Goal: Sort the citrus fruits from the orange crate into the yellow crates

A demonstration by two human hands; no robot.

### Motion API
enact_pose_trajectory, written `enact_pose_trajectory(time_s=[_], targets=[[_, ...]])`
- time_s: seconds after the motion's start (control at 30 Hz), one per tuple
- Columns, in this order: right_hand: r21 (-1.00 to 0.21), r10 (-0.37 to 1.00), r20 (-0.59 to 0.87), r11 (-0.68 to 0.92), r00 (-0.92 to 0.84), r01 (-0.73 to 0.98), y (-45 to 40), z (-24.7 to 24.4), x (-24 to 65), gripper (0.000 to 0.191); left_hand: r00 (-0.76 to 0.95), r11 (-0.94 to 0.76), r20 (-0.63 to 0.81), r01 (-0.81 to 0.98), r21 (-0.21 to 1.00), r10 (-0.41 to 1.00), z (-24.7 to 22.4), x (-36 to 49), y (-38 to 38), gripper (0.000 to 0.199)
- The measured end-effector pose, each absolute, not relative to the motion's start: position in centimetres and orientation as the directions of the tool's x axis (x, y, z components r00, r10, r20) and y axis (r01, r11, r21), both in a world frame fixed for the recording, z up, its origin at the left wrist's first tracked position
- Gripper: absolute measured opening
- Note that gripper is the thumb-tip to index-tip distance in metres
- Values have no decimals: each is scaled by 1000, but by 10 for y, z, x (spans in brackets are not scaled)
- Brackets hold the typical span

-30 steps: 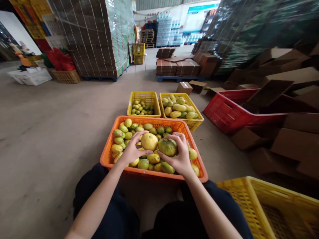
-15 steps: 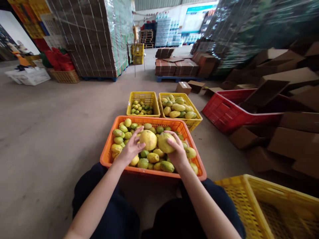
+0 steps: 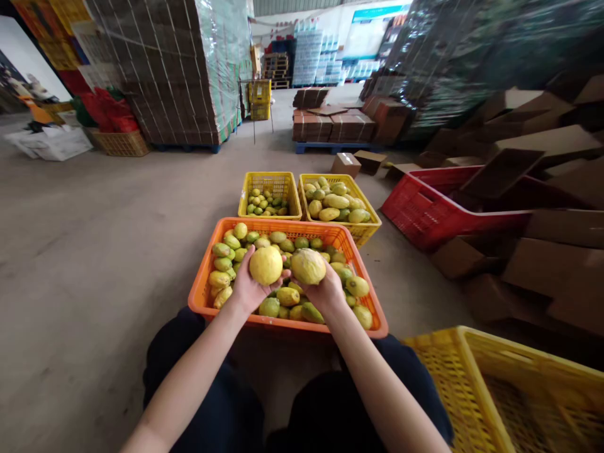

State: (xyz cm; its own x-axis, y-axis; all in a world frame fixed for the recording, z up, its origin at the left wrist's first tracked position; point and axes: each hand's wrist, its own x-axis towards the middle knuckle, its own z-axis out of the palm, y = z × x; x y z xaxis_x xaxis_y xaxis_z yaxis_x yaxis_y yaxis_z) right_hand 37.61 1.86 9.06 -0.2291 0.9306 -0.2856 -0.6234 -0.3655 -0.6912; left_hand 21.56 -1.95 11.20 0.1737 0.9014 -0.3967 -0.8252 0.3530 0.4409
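Over the orange crate (image 3: 204, 296) I hold two yellow papayas side by side. My left hand (image 3: 246, 290) cups a smooth, rounded papaya (image 3: 266, 265) from below and the left, its fingers wrapped round it. In my right hand (image 3: 329, 290) rests a paler papaya (image 3: 308, 266) with rougher skin, gripped from below and the right. A small gap shows between the two fruits. Beneath them, the crate holds many green and yellow papayas (image 3: 287, 296), some hidden by my hands.
Two yellow crates, a left one (image 3: 243, 196) with smaller fruit and a right one (image 3: 365, 233) with larger papayas, stand behind the orange crate. To the right are a red crate (image 3: 415, 214) and cardboard boxes (image 3: 557, 264). Another yellow crate (image 3: 465, 352) stands close at lower right.
Both hands have turned palms more upward, with the papayas now resting in them. The left papaya has shifted left and the right one slightly left, turning to show another side.
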Motion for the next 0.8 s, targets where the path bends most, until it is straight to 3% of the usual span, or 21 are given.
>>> enact_pose_trajectory(time_s=[0.17, 0.4, 0.57, 0.8], targets=[[-500, 857, -390, -504, -336, -704, 20, 89, 377, 27, 118, 293, -491, -909, 296, 863, 115, 216, -16, 28], [-429, 864, -286, -501, -414, -752, 17, 93, 379, 17, 108, 288, -562, -927, 241, 820, 114, 216, -17, 15], [-437, 878, -164, -474, -450, -765, 12, 95, 377, 20, 82, 277, -501, -903, 329, 861, 118, 214, -21, 19], [-516, 850, 34, -435, -525, -738, 7, 93, 378, 18, 162, 269, -228, -762, 589, 960, 113, 211, -25, 21]])
